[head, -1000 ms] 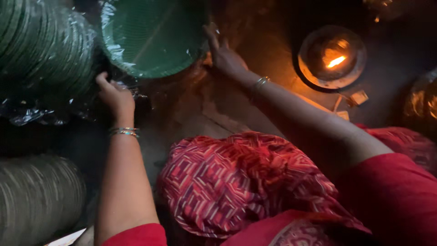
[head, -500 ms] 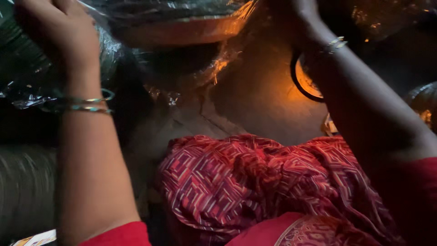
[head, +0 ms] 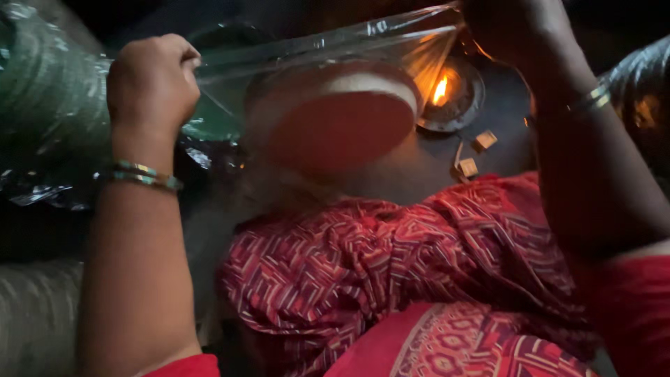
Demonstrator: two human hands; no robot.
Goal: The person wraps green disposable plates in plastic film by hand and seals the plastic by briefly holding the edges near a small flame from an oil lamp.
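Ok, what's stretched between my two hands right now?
In the head view, a clear plastic bag spans from the left hand to the right hand, with a blurred round stack hanging inside it.

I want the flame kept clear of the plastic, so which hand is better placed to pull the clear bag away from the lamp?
Probably the right hand: it grips the clear bag at the corner just above the lit lamp. The left hand holds the far end.

A dark floor [head: 447,157] carries everything. At about one o'clock a small lamp [head: 447,98] burns on it, with two little tan blocks [head: 474,155] lying just beside, toward four o'clock of the lamp.
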